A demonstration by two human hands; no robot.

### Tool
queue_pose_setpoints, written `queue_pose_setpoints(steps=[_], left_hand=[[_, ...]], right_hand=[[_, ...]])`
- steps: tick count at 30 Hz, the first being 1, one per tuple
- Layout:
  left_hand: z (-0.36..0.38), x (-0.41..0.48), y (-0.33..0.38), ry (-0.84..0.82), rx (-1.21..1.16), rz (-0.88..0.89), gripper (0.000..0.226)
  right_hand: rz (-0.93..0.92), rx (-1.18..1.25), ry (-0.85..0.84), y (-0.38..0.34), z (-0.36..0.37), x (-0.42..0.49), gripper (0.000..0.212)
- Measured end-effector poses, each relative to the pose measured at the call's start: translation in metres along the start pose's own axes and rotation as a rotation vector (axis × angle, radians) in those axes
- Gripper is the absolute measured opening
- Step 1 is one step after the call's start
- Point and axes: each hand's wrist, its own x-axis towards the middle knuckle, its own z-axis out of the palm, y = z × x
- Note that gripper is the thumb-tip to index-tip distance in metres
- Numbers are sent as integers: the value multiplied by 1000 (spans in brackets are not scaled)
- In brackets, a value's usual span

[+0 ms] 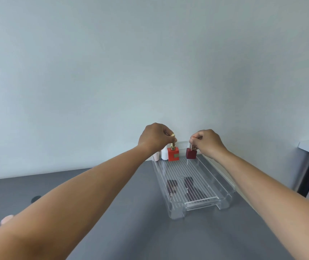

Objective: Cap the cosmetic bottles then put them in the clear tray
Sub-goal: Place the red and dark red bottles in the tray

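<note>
Both your arms reach out over the dark grey counter (123, 218) toward the far end of the clear tray (226, 186), which lies lengthwise away from you, close to the pale wall. Your left hand (154, 137) has its fingers pinched closed around the gold top of the bright red bottle (173, 154), which stands upright at the tray's far end. Your right hand (209, 142) is likewise closed, fingertips gripping the top of the dark red bottle (191, 153), which hangs or stands just right of the bright red one; you cannot tell whether its base touches the tray floor. Just left of the bright red bottle stand a white bottle (164, 154) and a pale pink one (156, 156), partly hidden behind your left wrist. Dark reflections of the bottles show in the ribbed tray floor nearer to you.
</note>
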Motion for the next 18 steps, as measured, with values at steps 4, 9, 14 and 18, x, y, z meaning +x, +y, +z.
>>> queue_pose_setpoints(steps=[4,9,14,18], left_hand=[[17,25,-9,29,129,-4,15],[35,48,-21,41,187,-5,19],[47,63,-28,47,217,10,19],[52,70,-32,65,299,37,18]], right_hand=[[28,-29,-25,15,14,27,9],[43,-51,-17,26,26,50,13],[25,-111,-24,31,38,63,12],[21,-148,-35,33,43,71,11]])
